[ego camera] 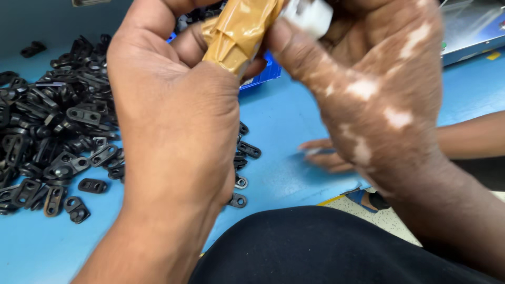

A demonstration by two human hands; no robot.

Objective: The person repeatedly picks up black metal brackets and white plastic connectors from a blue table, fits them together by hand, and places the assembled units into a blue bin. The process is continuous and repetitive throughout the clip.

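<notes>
Hands, left hand (173, 105) and right hand (368, 79), grip tight on a brown-taped piece (236, 31), mostly hidden.

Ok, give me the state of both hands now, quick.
Left hand: closed on a brown tape-wrapped piece.
Right hand: closed, pinching a white part at the end of that piece.

Both hands are raised close together, left hand (173, 105) curled with fingers closed, right hand (368, 89) pinching at its fingertips
</notes>
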